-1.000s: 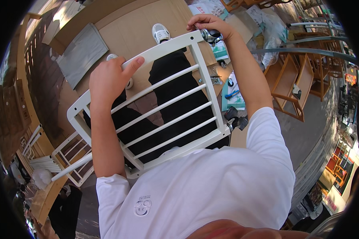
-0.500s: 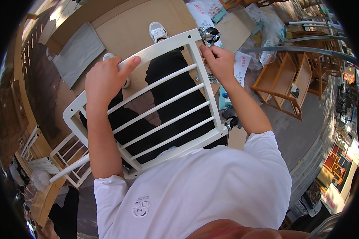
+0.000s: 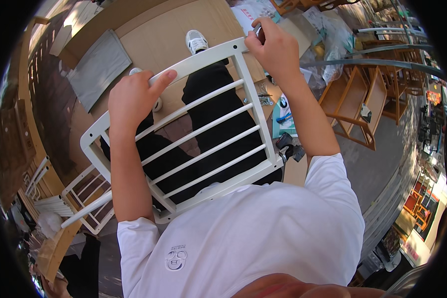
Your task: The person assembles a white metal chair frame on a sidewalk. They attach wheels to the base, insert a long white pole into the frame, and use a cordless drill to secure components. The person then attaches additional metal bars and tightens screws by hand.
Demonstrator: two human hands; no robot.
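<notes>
A white slatted frame (image 3: pixel 218 122) with several round bars lies across my lap, tilted up to the left. My left hand (image 3: pixel 134 97) is closed over its far rail, thumb on top. At the far right corner my right hand (image 3: pixel 273 47) is closed around a caster wheel (image 3: pixel 256 28), mostly hidden by the fingers. A second caster wheel (image 3: pixel 289 149), dark and shiny, sits at the frame's near right corner. Small holes show in the rails.
Flattened cardboard (image 3: pixel 169 30) covers the ground ahead of my shoes. Loose screws (image 3: pixel 264 99) lie beside a printed teal packet (image 3: pixel 284 116). Brown wooden racks (image 3: pixel 350 104) stand to the right. Another white slatted frame (image 3: pixel 89 198) leans at the left.
My right hand has moved up from just below the far right caster wheel and closed around it. The near right wheel has swivelled slightly. My left hand has stayed put.
</notes>
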